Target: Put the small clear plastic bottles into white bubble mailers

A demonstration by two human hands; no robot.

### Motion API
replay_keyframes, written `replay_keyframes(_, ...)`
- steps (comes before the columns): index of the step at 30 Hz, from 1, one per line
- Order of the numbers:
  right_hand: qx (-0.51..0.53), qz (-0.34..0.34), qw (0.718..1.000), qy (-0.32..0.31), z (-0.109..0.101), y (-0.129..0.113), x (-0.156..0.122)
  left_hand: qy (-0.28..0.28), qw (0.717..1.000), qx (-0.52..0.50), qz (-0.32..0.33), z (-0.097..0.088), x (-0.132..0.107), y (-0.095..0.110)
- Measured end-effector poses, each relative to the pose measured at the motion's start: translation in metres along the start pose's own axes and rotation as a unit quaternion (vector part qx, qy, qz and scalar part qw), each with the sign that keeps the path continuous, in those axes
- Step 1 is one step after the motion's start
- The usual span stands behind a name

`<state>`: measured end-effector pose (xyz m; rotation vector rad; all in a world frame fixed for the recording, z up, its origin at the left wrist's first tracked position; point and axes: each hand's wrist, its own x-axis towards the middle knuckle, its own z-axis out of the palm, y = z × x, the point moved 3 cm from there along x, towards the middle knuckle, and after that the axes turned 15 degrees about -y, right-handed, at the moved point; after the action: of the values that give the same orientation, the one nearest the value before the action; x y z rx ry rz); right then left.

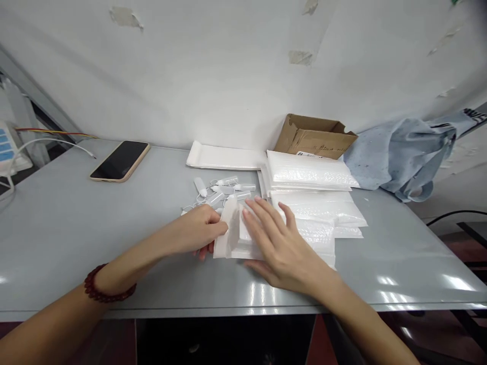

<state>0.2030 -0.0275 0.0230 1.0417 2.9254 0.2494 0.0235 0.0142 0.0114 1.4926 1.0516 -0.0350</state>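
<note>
A white bubble mailer lies on the grey table with its flap end toward the left. The flap is pinched between the thumb and fingers of my left hand, which wears a dark red bead bracelet on its wrist. Flat across the mailer's left part rests my right hand, fingers spread. Just behind my left hand is a loose pile of small clear and white plastic tubes with thin loops. More bubble mailers are stacked behind and right of my right hand.
One white mailer lies against the wall. An open cardboard box stands behind the stack, beside a light blue cloth. At the back left are a phone and a white cable. The table's front edge runs below my hands.
</note>
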Motion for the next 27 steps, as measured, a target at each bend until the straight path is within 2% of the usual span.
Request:
replay_keyframes(5,-0.106,0.025,0.994,0.015,0.018,-0.025,0.01,-0.006,0.999,0.021,-0.028,-0.009,-0.005,0.001)
replay_keyframes(11,-0.086,0.023,0.996,0.015,0.03,-0.037,0.012,-0.028,0.993,0.105,-0.042,-0.002,-0.008,0.001)
replay_keyframes(17,-0.102,-0.023,0.986,0.133,0.027,-0.043,0.007,0.002,0.989,0.14,-0.05,0.001,-0.011,-0.002)
replay_keyframes(23,-0.11,-0.06,0.984,0.124,0.037,-0.048,0.008,0.011,0.985,0.173,0.009,0.006,-0.004,-0.001)
replay_keyframes(27,-0.089,-0.058,0.985,0.137,0.036,-0.048,0.01,0.02,0.963,0.261,0.072,0.011,0.001,0.003)
